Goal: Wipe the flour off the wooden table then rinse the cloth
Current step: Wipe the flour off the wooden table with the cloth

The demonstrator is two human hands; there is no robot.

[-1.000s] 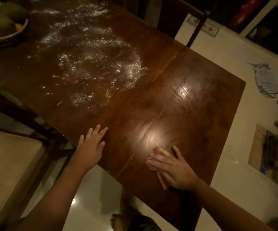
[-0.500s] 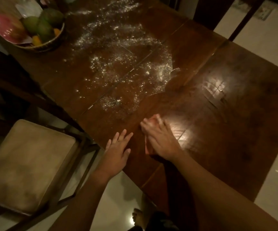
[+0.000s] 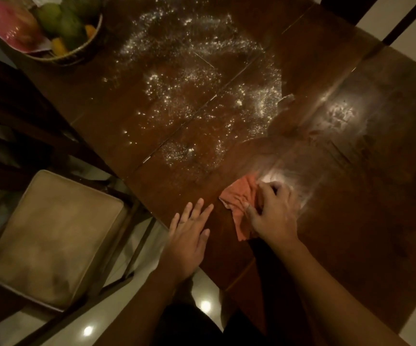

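Note:
A dark wooden table (image 3: pixel 366 186) fills most of the head view. White flour (image 3: pixel 192 91) is scattered over its middle and far-left part, with a smeared, shiny wiped patch to the right of it. An orange cloth (image 3: pixel 239 198) lies crumpled on the table near the front edge. My right hand (image 3: pixel 273 213) presses down on the cloth with its fingers bent over it, covering the cloth's right part. My left hand (image 3: pixel 189 236) rests flat on the table's front edge, just left of the cloth, fingers straight.
A woven basket of green and yellow fruit (image 3: pixel 64 23) stands at the table's far left, next to a pink sheet (image 3: pixel 7 23). A chair with a beige cushion (image 3: pixel 52 236) is tucked at the left side. Pale floor tiles (image 3: pixel 117 318) lie below the table edge.
My right hand has pushed the orange cloth leftward and up the table toward the flour, and more of the cloth now shows. The left hand has stayed at the edge.

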